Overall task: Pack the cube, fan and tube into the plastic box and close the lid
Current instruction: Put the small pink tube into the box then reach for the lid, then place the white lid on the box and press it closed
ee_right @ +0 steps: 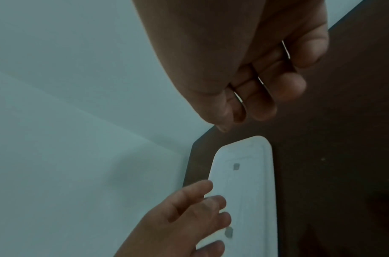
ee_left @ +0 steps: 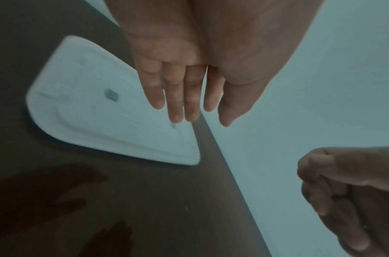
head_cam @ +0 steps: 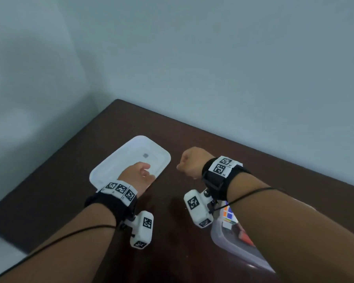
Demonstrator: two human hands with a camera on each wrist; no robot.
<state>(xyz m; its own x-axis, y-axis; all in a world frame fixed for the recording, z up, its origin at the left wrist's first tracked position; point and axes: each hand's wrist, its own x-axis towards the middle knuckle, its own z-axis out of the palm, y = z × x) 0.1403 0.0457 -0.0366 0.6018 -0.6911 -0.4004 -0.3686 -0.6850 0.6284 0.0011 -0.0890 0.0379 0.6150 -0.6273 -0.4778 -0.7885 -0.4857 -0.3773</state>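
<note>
The left hand [head_cam: 138, 173], fingers straight, hovers above the lid [head_cam: 119, 160]; the right hand [head_cam: 190, 162] is clenched, empty. Next move: grasp the lid.

One lid [head_cam: 129, 158], one box [head_cam: 231, 242], one cube [head_cam: 229, 218], two hands [head_cam: 138, 175]

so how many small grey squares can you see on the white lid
2. One grey square sits toward the far end of the lid; the second sits nearer, beside the left hand fingers. More may be hidden.
</note>
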